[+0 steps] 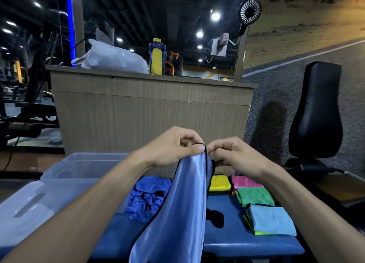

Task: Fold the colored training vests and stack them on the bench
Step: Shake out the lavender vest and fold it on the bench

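**benchguy:** Left hand (173,146) first: you've got it pinching the black-trimmed top edge of the light blue vest (177,207), and your right hand (235,154) pinches the same trim right beside it. The vest hangs from there over the blue bench (237,241).

**meshfan:** Looks thin, shiny and floppy to me, so probably very light and slippery. I'd grip along the trim, hands farther apart, or it'll just bunch up.

**benchguy:** Going left to right: clear plastic bin (79,168) at the near left, a crumpled blue vest (146,199) beside it, then folded ones on the right, yellow (220,182), pink (245,181), green (254,196) and a light blue one (272,221) on top nearest you.

**meshfan:** Padded bench, wooden counter (154,108) far behind. Gym, dim lighting.
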`<state>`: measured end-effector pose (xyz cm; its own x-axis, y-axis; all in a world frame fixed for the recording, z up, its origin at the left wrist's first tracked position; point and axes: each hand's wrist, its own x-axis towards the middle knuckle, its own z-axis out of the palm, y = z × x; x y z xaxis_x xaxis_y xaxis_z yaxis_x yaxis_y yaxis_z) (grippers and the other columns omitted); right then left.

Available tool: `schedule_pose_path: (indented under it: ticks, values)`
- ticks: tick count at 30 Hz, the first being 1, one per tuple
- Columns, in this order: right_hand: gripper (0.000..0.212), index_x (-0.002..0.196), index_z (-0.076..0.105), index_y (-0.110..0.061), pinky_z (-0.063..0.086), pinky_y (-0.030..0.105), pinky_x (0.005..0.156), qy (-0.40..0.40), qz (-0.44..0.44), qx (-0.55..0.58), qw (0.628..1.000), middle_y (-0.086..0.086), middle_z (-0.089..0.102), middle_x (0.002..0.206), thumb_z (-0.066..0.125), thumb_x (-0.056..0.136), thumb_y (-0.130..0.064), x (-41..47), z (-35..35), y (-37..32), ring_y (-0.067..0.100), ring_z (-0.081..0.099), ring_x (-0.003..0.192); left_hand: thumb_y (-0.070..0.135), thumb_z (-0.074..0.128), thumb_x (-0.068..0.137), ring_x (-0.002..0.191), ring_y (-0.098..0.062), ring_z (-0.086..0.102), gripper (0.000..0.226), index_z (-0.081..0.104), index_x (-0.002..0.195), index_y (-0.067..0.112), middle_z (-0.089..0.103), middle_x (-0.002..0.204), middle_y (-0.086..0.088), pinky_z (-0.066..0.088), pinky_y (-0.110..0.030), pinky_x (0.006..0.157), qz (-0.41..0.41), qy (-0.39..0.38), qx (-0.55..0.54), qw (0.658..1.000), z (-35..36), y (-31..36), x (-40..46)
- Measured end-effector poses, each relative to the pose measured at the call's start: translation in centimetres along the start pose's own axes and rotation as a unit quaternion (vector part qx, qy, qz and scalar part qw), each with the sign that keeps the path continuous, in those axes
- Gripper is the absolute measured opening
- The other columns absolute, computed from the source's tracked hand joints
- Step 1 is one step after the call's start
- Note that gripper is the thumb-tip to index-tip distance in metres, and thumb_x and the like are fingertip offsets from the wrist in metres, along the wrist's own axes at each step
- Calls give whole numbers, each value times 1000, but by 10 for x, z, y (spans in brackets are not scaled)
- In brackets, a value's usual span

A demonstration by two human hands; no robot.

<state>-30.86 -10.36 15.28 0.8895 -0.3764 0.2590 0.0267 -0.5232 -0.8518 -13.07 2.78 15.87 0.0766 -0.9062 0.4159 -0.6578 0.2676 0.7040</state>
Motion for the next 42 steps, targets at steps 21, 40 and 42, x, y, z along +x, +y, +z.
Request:
schedule_pose_path:
  ticks: [21,40,42]
  values:
    - [6,73,71,-10,52,24,66,-33,-15,39,999,14,67,77,74,76,-6,11,-11,-15,17,63,69,26,65,85,120,-4,57,15,77,93,22,61,126,15,45,-31,102,52,110,73,990,72,-42,-35]
    - [19,88,78,-3,53,26,77,-70,-1,-78,994,14,74,86,67,87,12,4,-21,-13,18,65,80,28,67,81,67,-12,59,18,66,67,17,62,72,4,47,-30,65,-2,191,166,967,75,-51,-38]
    - [23,86,79,-6,54,24,75,-76,3,-56,996,14,74,85,65,89,12,3,-21,-11,17,67,79,31,62,80,66,-15,57,26,61,64,11,61,69,2,44,-31,63,-16,161,195,968,76,-58,-39]
